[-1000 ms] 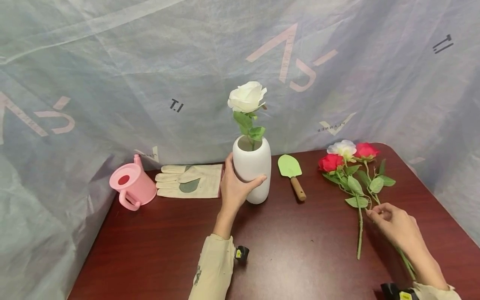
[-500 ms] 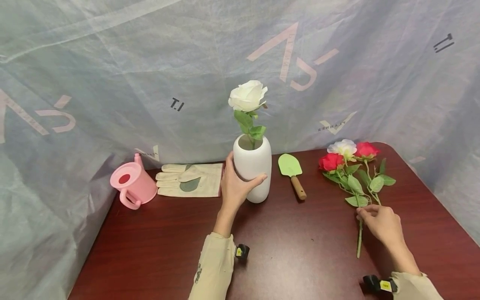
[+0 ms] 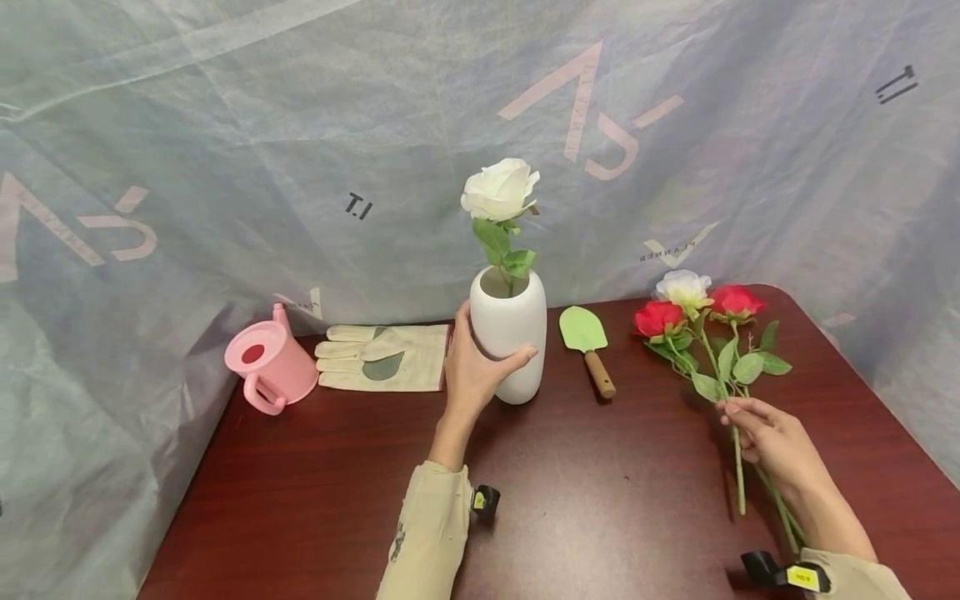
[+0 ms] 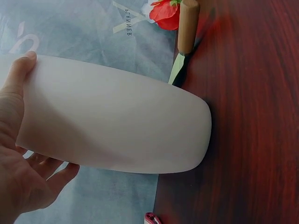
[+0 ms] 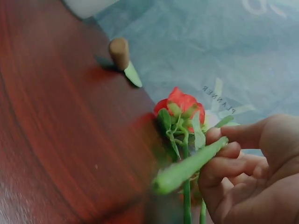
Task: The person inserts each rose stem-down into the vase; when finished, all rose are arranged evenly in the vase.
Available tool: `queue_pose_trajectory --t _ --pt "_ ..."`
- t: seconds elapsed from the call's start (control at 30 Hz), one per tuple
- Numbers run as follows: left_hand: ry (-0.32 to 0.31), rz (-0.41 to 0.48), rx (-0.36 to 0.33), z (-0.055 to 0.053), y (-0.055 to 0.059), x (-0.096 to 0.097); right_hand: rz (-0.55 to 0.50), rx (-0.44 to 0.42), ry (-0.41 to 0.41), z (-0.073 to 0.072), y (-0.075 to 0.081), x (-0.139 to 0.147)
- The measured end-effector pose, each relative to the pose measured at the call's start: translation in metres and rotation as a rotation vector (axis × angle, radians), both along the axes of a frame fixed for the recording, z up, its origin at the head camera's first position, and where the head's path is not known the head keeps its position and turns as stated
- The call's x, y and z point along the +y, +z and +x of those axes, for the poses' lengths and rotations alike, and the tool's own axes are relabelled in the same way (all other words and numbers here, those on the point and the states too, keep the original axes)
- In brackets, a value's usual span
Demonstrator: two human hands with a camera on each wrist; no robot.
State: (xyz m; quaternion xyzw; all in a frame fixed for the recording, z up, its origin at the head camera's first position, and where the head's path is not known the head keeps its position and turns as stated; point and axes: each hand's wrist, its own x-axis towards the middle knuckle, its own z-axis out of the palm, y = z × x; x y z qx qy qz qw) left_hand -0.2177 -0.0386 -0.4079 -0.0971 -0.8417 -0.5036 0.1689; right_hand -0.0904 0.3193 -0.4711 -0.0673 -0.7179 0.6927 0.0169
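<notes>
My left hand (image 3: 480,371) grips the side of a white vase (image 3: 512,333), fingers round its far left and thumb across its front. A white rose (image 3: 500,190) with green leaves stands in the vase. On the right, my right hand (image 3: 772,437) pinches the green stem (image 5: 187,170) of a pale white-and-yellow flower (image 3: 684,290) between thumb and fingers. The cut end of that stem points at the camera in the right wrist view. Two red roses (image 3: 737,302) lie beside it, their leaves overlapping it and their stems running under my right hand.
A green-bladed trowel (image 3: 582,330) with a wooden handle lies between vase and flowers. Left of the vase are a cream glove (image 3: 382,358) and a pink watering can (image 3: 272,362). A grey sheet (image 3: 360,125) hangs behind the dark red table (image 3: 585,517).
My right hand moved left, then took hold of the pale flower's stem and raised it slightly, its lower end shifting right. My left hand keeps its hold on the vase.
</notes>
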Motion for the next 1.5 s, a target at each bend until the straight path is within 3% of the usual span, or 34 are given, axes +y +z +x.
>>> queue_pose_trajectory --t 0.23,0.47,0.57,0.67,0.73,1.03,1.13,1.33,1.5 --pt "0.0 -0.002 -0.004 0.0 0.0 0.0 -0.39 0.102 0.102 0.0 0.004 -0.002" --pt "-0.001 -0.001 0.0 -0.001 0.0 0.0 -0.655 0.18 0.211 0.001 0.011 -0.001" --pt "-0.007 0.006 -0.003 0.0 0.001 0.0 -0.856 0.174 0.326 0.0 0.01 0.0" --pt "-0.008 0.01 -0.009 0.0 0.001 -0.001 -1.075 0.11 0.46 -0.002 0.006 0.002" --pt "-0.012 0.015 -0.01 0.0 0.001 -0.001 -1.142 0.075 0.524 -0.003 0.001 0.002" --pt "-0.013 0.012 -0.01 -0.001 0.0 0.0 -1.108 -0.022 0.483 0.002 -0.019 -0.004" --pt "-0.011 0.006 -0.012 -0.001 0.0 0.001 -0.997 -0.002 0.449 0.002 -0.019 -0.007" --pt "-0.013 0.003 -0.011 -0.001 0.0 0.0 -0.66 0.03 0.282 -0.002 -0.01 -0.012" --pt "-0.014 0.002 -0.016 -0.001 0.001 0.0 -0.63 0.058 0.303 -0.007 -0.006 -0.011"
